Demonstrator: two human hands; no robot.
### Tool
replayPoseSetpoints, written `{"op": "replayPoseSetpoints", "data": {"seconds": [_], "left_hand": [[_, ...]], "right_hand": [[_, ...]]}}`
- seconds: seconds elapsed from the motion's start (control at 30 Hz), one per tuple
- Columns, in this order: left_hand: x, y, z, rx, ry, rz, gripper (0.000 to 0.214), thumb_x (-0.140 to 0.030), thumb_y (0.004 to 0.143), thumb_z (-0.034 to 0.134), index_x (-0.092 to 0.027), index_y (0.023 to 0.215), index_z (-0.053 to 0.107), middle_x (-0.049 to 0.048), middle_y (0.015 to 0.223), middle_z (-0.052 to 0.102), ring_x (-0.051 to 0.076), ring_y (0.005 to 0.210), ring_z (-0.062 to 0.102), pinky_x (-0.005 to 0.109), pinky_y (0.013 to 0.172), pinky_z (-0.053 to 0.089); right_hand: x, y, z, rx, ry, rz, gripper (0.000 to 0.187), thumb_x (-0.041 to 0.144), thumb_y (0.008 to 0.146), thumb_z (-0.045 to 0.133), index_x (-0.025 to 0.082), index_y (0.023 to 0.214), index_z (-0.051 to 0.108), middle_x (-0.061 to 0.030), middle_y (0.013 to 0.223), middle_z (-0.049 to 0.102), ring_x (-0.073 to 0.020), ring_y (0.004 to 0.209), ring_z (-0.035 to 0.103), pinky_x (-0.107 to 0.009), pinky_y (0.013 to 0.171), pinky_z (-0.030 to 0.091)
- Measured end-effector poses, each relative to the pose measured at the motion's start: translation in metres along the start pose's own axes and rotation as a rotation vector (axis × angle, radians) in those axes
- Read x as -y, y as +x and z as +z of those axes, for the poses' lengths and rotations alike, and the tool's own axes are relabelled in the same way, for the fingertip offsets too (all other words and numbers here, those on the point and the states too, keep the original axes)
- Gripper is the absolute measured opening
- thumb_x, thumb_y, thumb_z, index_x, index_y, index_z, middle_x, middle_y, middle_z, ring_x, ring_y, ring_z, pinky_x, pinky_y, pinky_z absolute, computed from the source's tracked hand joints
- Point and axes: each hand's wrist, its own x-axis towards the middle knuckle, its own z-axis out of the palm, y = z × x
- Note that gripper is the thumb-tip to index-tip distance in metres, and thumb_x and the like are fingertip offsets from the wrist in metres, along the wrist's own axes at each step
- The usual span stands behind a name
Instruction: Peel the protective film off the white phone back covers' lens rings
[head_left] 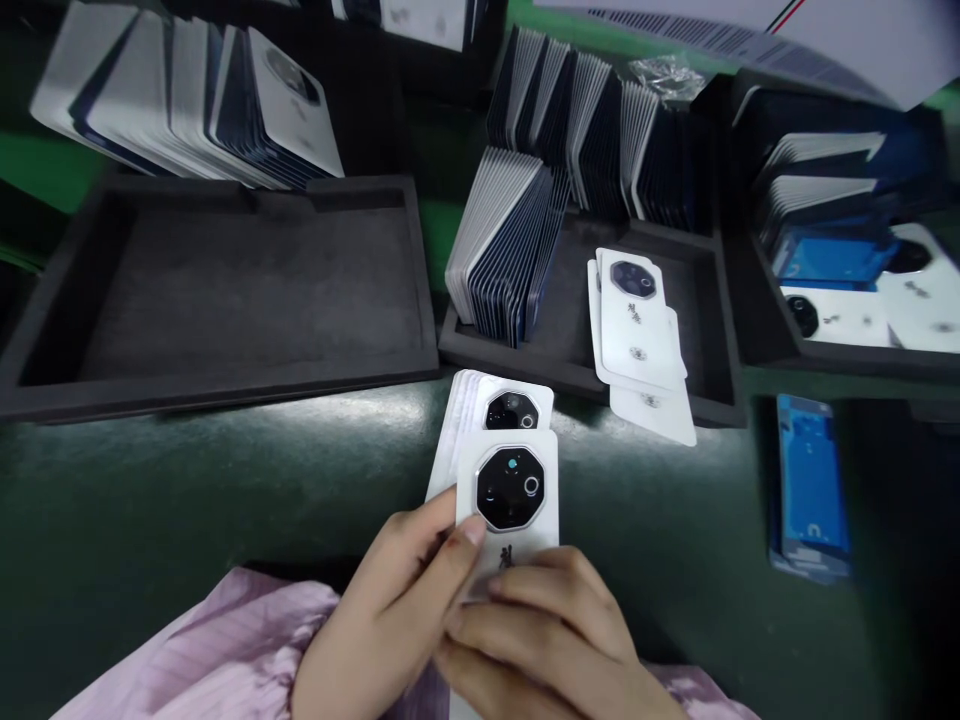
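My left hand (390, 610) and my right hand (547, 630) are both closed around the near end of a stack of white phone back covers (465, 420). The top cover (525, 505) has a black octagonal camera module and sits slid toward me, showing the module of the cover beneath (512, 410). My left thumb presses on the top cover's lower left corner. My right fingers lie over its near end. Pink sleeves cover both wrists.
An empty black foam tray (45, 330) lies at the left, with a fanned row of covers (187, 100) behind it. A middle tray (712, 400) holds upright rows of covers and a few loose white ones (637, 340). Blue-filmed parts (811, 485) lie right.
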Motion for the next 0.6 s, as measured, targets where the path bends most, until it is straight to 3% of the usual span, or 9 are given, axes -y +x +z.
{"op": "replayPoseSetpoints", "data": {"seconds": [0.1,0.2,0.3,0.37,0.43,0.53,0.6], "left_hand": [[-0.003,0.004,-0.001,0.107,-0.008,0.096,0.034,-0.045,0.101,0.055,-0.024,0.092,0.080,-0.0027,0.067,0.061,0.017,0.064,0.052,0.024,0.058,0.045],[-0.007,0.006,0.000,0.118,0.002,0.157,0.031,-0.040,0.099,0.055,-0.024,0.080,0.074,-0.0029,0.066,0.060,0.017,0.065,0.055,0.023,0.062,0.047],[-0.009,0.005,0.002,0.166,-0.011,0.172,0.029,-0.035,0.100,0.052,-0.026,0.083,0.073,-0.0029,0.070,0.062,0.018,0.067,0.056,0.023,0.065,0.048],[-0.007,0.004,0.002,0.170,-0.026,0.141,0.029,-0.038,0.102,0.052,-0.026,0.088,0.075,-0.0025,0.073,0.065,0.018,0.071,0.056,0.024,0.066,0.047],[-0.003,0.003,0.001,0.168,-0.052,0.086,0.032,-0.045,0.103,0.054,-0.026,0.087,0.074,-0.0027,0.071,0.062,0.017,0.069,0.052,0.024,0.063,0.043],[0.001,0.001,-0.002,0.178,-0.141,0.009,0.043,-0.056,0.101,0.057,-0.022,0.080,0.073,-0.0037,0.066,0.051,0.015,0.064,0.040,0.025,0.056,0.034],[0.000,0.000,-0.004,0.201,-0.248,-0.023,0.042,-0.058,0.099,0.061,-0.021,0.085,0.077,-0.0037,0.067,0.051,0.014,0.065,0.039,0.024,0.058,0.033]], "right_hand": [[-0.007,-0.004,-0.008,-0.083,0.013,0.097,0.012,0.026,0.103,0.064,0.022,0.108,0.073,-0.0018,0.109,0.070,-0.0174,0.111,0.060,-0.028,0.102,0.049],[-0.014,-0.009,-0.009,-0.072,-0.075,0.140,0.023,0.028,0.097,0.070,0.021,0.119,0.070,-0.0085,0.130,0.055,-0.0269,0.132,0.045,-0.037,0.111,0.042],[-0.015,-0.009,-0.005,-0.038,-0.018,0.105,0.014,0.016,0.095,0.069,0.023,0.107,0.070,-0.0074,0.135,0.051,-0.0270,0.141,0.037,-0.039,0.117,0.036],[-0.014,-0.009,-0.005,-0.073,0.095,0.096,0.014,0.010,0.094,0.068,0.025,0.095,0.068,-0.0049,0.127,0.054,-0.0247,0.136,0.042,-0.039,0.117,0.037],[-0.015,-0.009,-0.006,-0.277,0.245,0.204,0.014,0.016,0.096,0.068,0.025,0.086,0.067,-0.0031,0.114,0.058,-0.0232,0.121,0.050,-0.039,0.108,0.043],[-0.023,-0.011,-0.010,-0.776,0.490,0.527,0.015,0.021,0.097,0.069,0.025,0.083,0.069,-0.0023,0.102,0.058,-0.0183,0.097,0.054,-0.033,0.083,0.050],[-0.030,-0.012,-0.012,-0.899,0.633,0.687,0.009,0.023,0.097,0.070,0.025,0.090,0.074,-0.0025,0.106,0.059,-0.0153,0.090,0.055,-0.027,0.069,0.048]]}}
